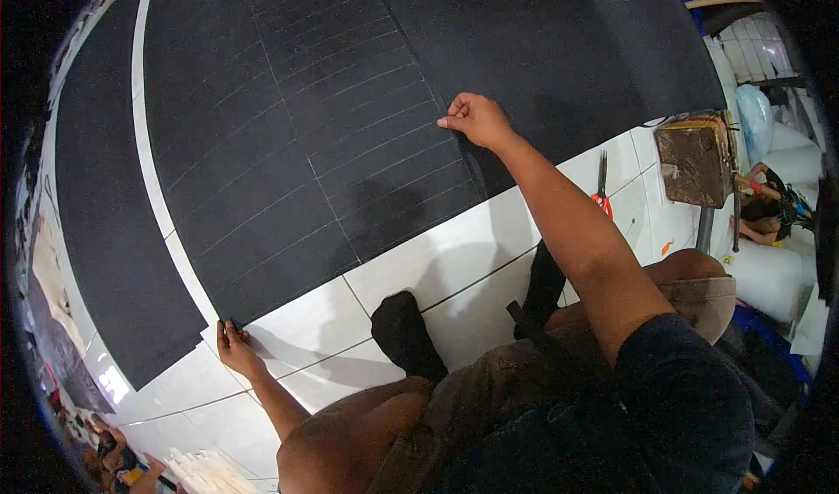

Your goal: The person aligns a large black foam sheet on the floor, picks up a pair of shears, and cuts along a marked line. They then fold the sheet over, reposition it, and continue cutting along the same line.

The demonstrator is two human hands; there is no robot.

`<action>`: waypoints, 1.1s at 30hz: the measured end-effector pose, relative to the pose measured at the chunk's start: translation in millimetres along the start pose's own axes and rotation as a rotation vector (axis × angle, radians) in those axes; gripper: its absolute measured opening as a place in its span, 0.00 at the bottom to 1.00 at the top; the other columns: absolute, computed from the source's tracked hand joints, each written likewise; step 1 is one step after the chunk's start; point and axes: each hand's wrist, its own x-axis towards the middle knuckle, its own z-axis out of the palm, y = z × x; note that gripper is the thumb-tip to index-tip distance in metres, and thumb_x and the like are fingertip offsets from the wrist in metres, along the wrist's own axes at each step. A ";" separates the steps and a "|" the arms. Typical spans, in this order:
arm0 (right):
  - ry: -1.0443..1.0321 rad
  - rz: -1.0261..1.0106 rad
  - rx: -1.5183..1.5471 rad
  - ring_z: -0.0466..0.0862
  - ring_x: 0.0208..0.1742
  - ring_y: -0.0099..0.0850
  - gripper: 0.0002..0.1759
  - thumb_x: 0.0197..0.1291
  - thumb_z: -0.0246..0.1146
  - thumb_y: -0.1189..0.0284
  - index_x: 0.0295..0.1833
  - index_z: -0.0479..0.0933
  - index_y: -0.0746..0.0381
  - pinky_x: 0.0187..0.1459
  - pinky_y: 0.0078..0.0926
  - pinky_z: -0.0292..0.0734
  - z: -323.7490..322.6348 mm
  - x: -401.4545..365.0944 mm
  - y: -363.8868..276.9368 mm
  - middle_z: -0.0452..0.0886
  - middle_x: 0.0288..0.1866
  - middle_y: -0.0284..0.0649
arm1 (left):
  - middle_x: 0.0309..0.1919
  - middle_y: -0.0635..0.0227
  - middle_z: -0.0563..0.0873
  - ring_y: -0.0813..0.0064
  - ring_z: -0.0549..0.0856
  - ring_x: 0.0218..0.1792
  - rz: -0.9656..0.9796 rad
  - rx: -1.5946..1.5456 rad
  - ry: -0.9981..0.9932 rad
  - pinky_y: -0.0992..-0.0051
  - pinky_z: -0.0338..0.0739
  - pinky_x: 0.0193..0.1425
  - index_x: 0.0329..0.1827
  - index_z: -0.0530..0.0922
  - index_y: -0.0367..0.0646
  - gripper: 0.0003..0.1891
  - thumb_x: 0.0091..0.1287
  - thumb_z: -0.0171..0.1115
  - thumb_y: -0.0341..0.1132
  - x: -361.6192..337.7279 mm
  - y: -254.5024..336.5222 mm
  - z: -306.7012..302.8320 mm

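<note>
A large black sheet (262, 127), marked with thin pale lines in a grid, is spread over the white tiled floor. My left hand (234, 347) is closed at its near left corner, with the fingertips pinching the edge there. Over the sheet's right part, my right hand (476, 120) is held in a pinch, thumb against fingers, beside a dark fold or seam running lengthwise. What sits between those fingertips, if anything, is too small to tell. Scissors with red handles (601, 188) lie on the tiles right of my right forearm.
A separate black strip (105, 214) lies to the left, across a white gap. A worn brown box (693, 160) stands at the right by the sheet's corner. My foot in a black sock (402, 328) rests on the tiles. Other people's limbs (765, 219) show at the far right.
</note>
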 end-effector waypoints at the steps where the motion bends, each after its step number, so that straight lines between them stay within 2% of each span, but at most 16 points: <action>1: 0.007 0.003 -0.004 0.84 0.35 0.32 0.18 0.48 0.77 0.62 0.36 0.80 0.62 0.39 0.33 0.78 0.1 -1.0 -0.9 0.84 0.33 0.39 | 0.30 0.71 0.82 0.85 0.74 0.26 0.009 -0.014 -0.009 0.83 0.70 0.28 0.59 0.78 0.34 0.17 0.70 0.62 0.33 0.0 1.3 0.3; 3: 0.020 0.009 -0.015 0.83 0.35 0.31 0.18 0.48 0.77 0.63 0.36 0.80 0.62 0.39 0.32 0.77 -0.6 -2.3 -1.7 0.84 0.32 0.39 | 0.30 0.70 0.82 0.85 0.74 0.26 0.024 -0.044 -0.027 0.83 0.70 0.28 0.59 0.78 0.33 0.17 0.70 0.62 0.33 -4.1 4.4 1.5; 6: -0.020 -0.039 -0.003 0.84 0.36 0.36 0.18 0.50 0.76 0.62 0.40 0.79 0.62 0.40 0.34 0.77 -2.0 -1.0 1.6 0.84 0.32 0.41 | 0.29 0.70 0.82 0.84 0.74 0.26 0.007 0.013 0.028 0.83 0.69 0.28 0.59 0.78 0.33 0.17 0.70 0.62 0.33 -8.9 12.7 6.7; 9: -0.146 -0.158 -0.185 0.84 0.43 0.43 0.22 0.51 0.75 0.61 0.46 0.77 0.62 0.44 0.39 0.78 -13.6 9.2 1.9 0.84 0.40 0.46 | 0.28 0.71 0.81 0.84 0.74 0.25 0.024 0.000 0.027 0.83 0.70 0.28 0.59 0.78 0.33 0.18 0.70 0.62 0.33 -8.5 6.7 5.6; 12: -0.336 -0.393 -0.638 0.83 0.44 0.41 0.20 0.56 0.71 0.65 0.49 0.75 0.62 0.45 0.38 0.79 -52.2 2.6 -13.9 0.83 0.43 0.45 | 0.31 0.71 0.81 0.83 0.75 0.29 0.002 -0.066 -0.029 0.82 0.72 0.32 0.64 0.74 0.33 0.21 0.69 0.62 0.31 -15.6 19.5 7.3; 14: -0.532 -0.668 -0.923 0.81 0.54 0.48 0.20 0.55 0.70 0.65 0.50 0.75 0.62 0.48 0.48 0.79 -91.8 -8.7 -24.5 0.80 0.50 0.50 | 0.34 0.71 0.80 0.83 0.76 0.31 0.017 -0.093 -0.140 0.82 0.72 0.36 0.67 0.71 0.33 0.24 0.69 0.62 0.30 -15.2 15.1 -2.8; 16: -0.697 -0.785 -1.095 0.82 0.51 0.46 0.18 0.55 0.68 0.67 0.49 0.75 0.61 0.47 0.46 0.80 -121.1 -31.5 -41.3 0.79 0.49 0.48 | 0.38 0.72 0.79 0.83 0.75 0.35 0.038 -0.083 -0.273 0.83 0.72 0.42 0.71 0.66 0.35 0.28 0.68 0.61 0.27 -14.4 4.9 -19.5; 17: -0.685 -0.812 -1.030 0.82 0.50 0.45 0.18 0.55 0.67 0.67 0.49 0.75 0.60 0.47 0.45 0.80 -123.7 -42.2 -33.3 0.79 0.49 0.47 | 0.37 0.73 0.78 0.83 0.75 0.34 0.040 -0.085 -0.209 0.83 0.72 0.41 0.71 0.67 0.34 0.27 0.68 0.61 0.27 -19.7 11.3 -13.1; 19: -0.659 -0.849 -0.912 0.82 0.47 0.43 0.17 0.55 0.66 0.66 0.49 0.76 0.60 0.47 0.43 0.81 -130.0 -65.4 -15.3 0.78 0.49 0.45 | 0.35 0.73 0.78 0.84 0.74 0.33 0.072 -0.077 -0.213 0.83 0.72 0.40 0.70 0.67 0.32 0.27 0.67 0.61 0.25 -18.3 11.7 -14.3; 21: -0.580 -0.915 -0.711 0.81 0.46 0.41 0.17 0.57 0.65 0.65 0.50 0.76 0.59 0.46 0.42 0.80 -106.7 -79.1 22.5 0.77 0.49 0.43 | 0.34 0.73 0.78 0.84 0.74 0.32 0.065 -0.013 -0.244 0.83 0.71 0.39 0.69 0.68 0.31 0.26 0.67 0.61 0.25 -13.8 12.5 -16.7; 23: -0.460 -0.863 -0.516 0.80 0.51 0.41 0.19 0.58 0.65 0.63 0.54 0.77 0.58 0.49 0.40 0.80 -73.3 -96.3 34.4 0.76 0.55 0.43 | 0.33 0.73 0.79 0.84 0.74 0.32 0.069 0.043 -0.277 0.83 0.72 0.38 0.68 0.70 0.30 0.26 0.66 0.62 0.25 -11.9 13.0 -16.5; 26: -0.266 -0.908 -0.541 0.76 0.60 0.42 0.22 0.59 0.65 0.63 0.58 0.77 0.56 0.55 0.42 0.76 -28.9 -107.7 49.3 0.74 0.64 0.43 | 0.35 0.73 0.80 0.83 0.75 0.34 0.124 0.180 -0.295 0.82 0.73 0.39 0.65 0.73 0.30 0.24 0.65 0.63 0.23 3.4 6.5 -26.6; 27: -0.222 -0.916 -0.577 0.75 0.63 0.43 0.21 0.59 0.65 0.63 0.58 0.77 0.55 0.58 0.44 0.74 -22.4 -111.8 52.4 0.73 0.66 0.42 | 0.36 0.73 0.80 0.83 0.76 0.36 0.115 0.117 -0.331 0.82 0.73 0.41 0.65 0.73 0.30 0.24 0.64 0.64 0.23 16.2 -10.7 -36.2; 28: -0.220 -0.901 -0.560 0.74 0.64 0.44 0.20 0.59 0.64 0.64 0.58 0.78 0.55 0.60 0.46 0.72 -16.3 -113.0 62.7 0.74 0.65 0.43 | 0.37 0.73 0.81 0.83 0.76 0.36 0.166 0.159 -0.308 0.82 0.73 0.41 0.65 0.73 0.30 0.24 0.64 0.64 0.23 12.6 -6.7 -35.0; 30: -0.215 -0.895 -0.561 0.73 0.66 0.44 0.19 0.60 0.64 0.66 0.57 0.78 0.55 0.62 0.48 0.69 -13.9 -111.7 69.7 0.75 0.64 0.43 | 0.36 0.73 0.79 0.83 0.75 0.34 0.086 0.052 -0.258 0.83 0.72 0.39 0.65 0.72 0.29 0.25 0.64 0.65 0.25 5.6 0.6 -25.1; 33: -0.225 -0.928 -0.603 0.73 0.66 0.45 0.19 0.58 0.65 0.68 0.56 0.79 0.56 0.61 0.47 0.70 -22.0 -117.2 61.8 0.76 0.63 0.44 | 0.33 0.74 0.77 0.86 0.73 0.31 0.083 0.020 -0.243 0.85 0.70 0.35 0.65 0.71 0.26 0.25 0.65 0.63 0.26 -1.6 5.1 -21.1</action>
